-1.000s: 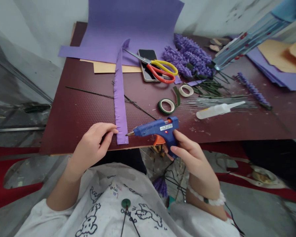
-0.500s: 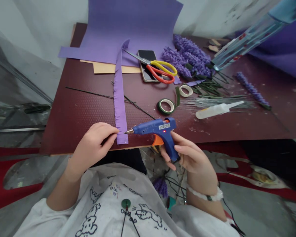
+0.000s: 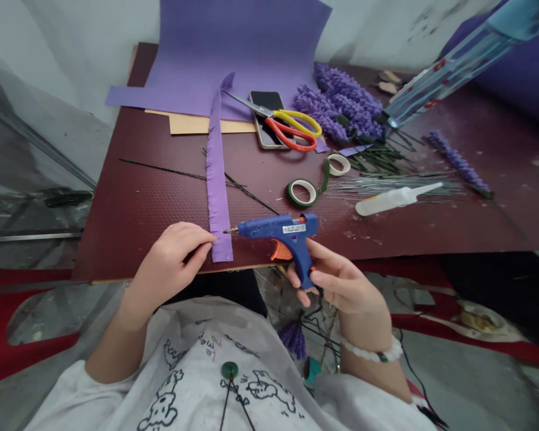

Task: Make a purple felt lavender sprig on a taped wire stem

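Note:
A fringed purple paper strip [image 3: 217,179] runs from the table's front edge up toward the back, its left side cut into short slits. Near its lower end, my left hand [image 3: 173,260] pinches the left edge between thumb and forefinger. My right hand [image 3: 336,275] is closed around the handle of a blue glue gun [image 3: 276,228] with an orange trigger. The gun's metal nozzle points left, over the lower part of the strip; whether the tip touches the paper I cannot tell.
Scissors [image 3: 291,127] rest on a phone [image 3: 268,134] behind the strip. Green tape rolls [image 3: 302,193], a white glue bottle [image 3: 388,201], thin wires and purple flower stems [image 3: 341,102] lie to the right. A large purple sheet [image 3: 242,48] leans on the wall.
My right hand has shifted the glue gun slightly left and up, bringing the nozzle further over the strip. The gun's red light no longer glows. My left hand keeps its pinch.

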A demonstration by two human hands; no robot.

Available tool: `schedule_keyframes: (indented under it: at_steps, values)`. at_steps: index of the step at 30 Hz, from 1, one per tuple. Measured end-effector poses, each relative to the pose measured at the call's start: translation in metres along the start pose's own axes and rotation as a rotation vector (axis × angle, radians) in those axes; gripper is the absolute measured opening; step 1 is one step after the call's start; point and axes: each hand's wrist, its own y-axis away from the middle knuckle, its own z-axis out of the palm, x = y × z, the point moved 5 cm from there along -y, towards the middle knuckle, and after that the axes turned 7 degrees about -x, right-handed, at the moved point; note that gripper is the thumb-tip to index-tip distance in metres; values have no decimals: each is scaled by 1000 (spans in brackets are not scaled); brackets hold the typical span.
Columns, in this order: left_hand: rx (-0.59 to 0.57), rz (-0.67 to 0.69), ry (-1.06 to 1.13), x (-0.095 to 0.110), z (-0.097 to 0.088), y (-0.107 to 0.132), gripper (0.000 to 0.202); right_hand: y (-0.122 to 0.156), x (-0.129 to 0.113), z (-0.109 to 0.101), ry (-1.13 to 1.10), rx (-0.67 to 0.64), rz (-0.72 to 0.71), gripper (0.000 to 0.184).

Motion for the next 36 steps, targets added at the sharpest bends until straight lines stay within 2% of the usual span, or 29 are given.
schedule_keyframes:
  at_steps: [4,7,12,15,19,24,26,28,31,33,36]
  values:
    - [11,-3,9,1,0,-1,13,2,2,-1,-62,100,-60,78]
    - [19,2,7,2,0,-1,13,5,5,0,-11,174,-45,77]
    - [18,94,-23,6,-1,2,20,3,2,5,76,200,-64,82]
    - [-48,162,-77,9,0,4,26,1,-1,6,97,211,-79,81]
    - [-185,178,-206,13,5,3,37,-2,1,6,99,220,-70,81]
    - [-218,176,-281,15,8,2,36,-2,0,7,83,269,-98,72]
    - [-220,170,-288,15,8,2,36,3,-9,7,77,339,-191,59]
    - [-216,166,-283,15,9,2,36,13,-24,5,64,442,-355,44]
    - [-195,151,-268,14,10,2,35,36,-44,-1,59,656,-553,27]
    - [-174,130,-253,13,9,2,33,52,-51,-9,96,815,-574,21]
    - [-138,105,-218,10,9,3,32,74,-55,-26,174,996,-554,24]
